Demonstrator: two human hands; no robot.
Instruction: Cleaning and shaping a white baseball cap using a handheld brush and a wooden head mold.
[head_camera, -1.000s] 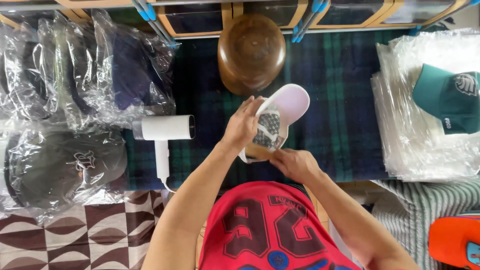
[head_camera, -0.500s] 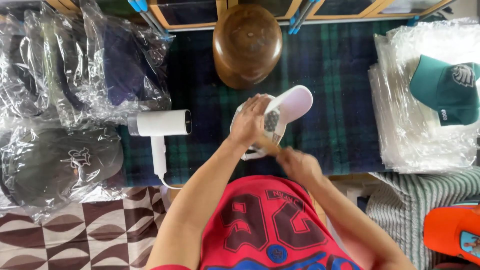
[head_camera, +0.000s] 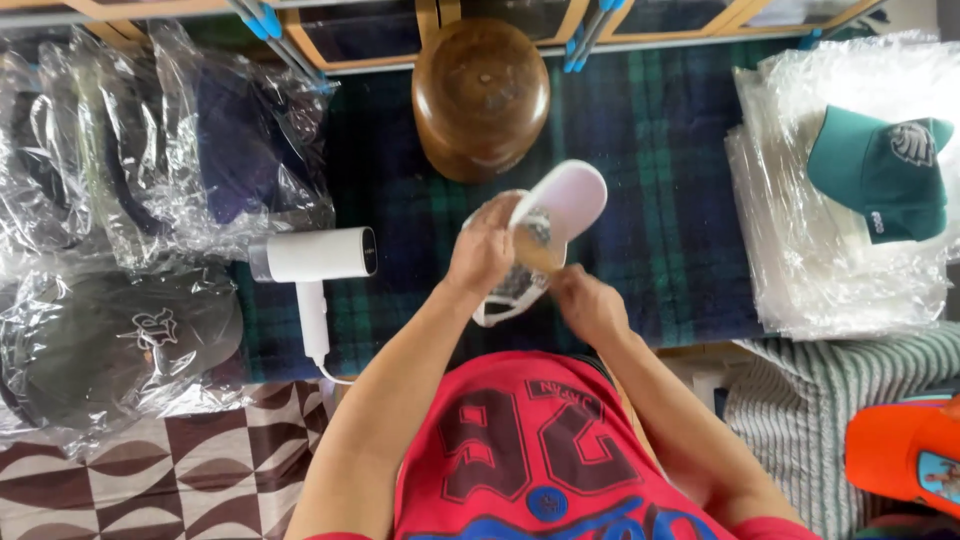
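A white cap (head_camera: 545, 225) is held up over the middle of the plaid-covered surface (head_camera: 650, 200), just below the wooden hat block (head_camera: 481, 95). Much of the cap's crown is hidden behind the left hand (head_camera: 483, 252), whose fingers are wrapped around its side; only the smooth, pale underside of the brim and a patterned patch of lining are clearly seen. The right hand (head_camera: 590, 305) is seen at the cap's lower edge, fingers curled in, with a brownish piece at the fingertips; what that piece is cannot be made out.

The block is rounded, glossy and dark brown. To the left, a white, matte, T-shaped handheld appliance (head_camera: 312, 262) is lying flat, its cord cut off by the arm. Dark caps in crinkled clear plastic bags (head_camera: 130, 200) are piled at the left edge, partly out of frame. At the right, a teal cap (head_camera: 885, 172) is resting on a stack of shiny clear bags (head_camera: 820, 250). An orange cap (head_camera: 905, 450) is cropped at the lower right corner, beside ribbed grey fabric (head_camera: 790, 410).
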